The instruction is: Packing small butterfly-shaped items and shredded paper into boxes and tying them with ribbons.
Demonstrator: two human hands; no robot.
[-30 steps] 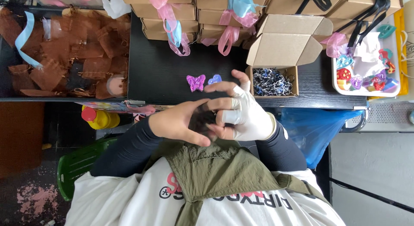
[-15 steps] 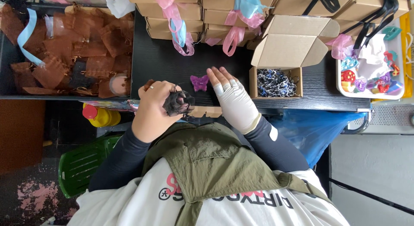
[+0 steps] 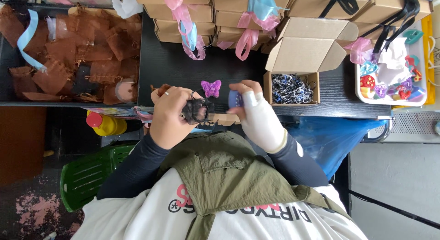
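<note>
Left hand (image 3: 170, 116) pinches small black mesh pouch (image 3: 196, 110) at table edge (image 3: 321, 110); gloved right hand (image 3: 259, 116) grips blue clip (image 3: 235, 99) beside it. Risk: narrow pouch mouth snags clip, dropping it off edge.

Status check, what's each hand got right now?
Left hand grips dark mesh pouch. Right hand pinches blue clip. Purple butterfly clip lies ahead.

On the table's near edge (image 3: 321, 112), the left hand (image 3: 169, 116) holds a small mesh pouch (image 3: 196, 110), and just right of it the right hand (image 3: 259, 118) pinches a small clip (image 3: 235, 99). A butterfly clip (image 3: 211, 88) lies on the table just behind and between the hands. The open box (image 3: 293, 61) stands right of them, a row of stacked boxes (image 3: 183, 11) behind, a tray (image 3: 392, 102) at far right
</note>
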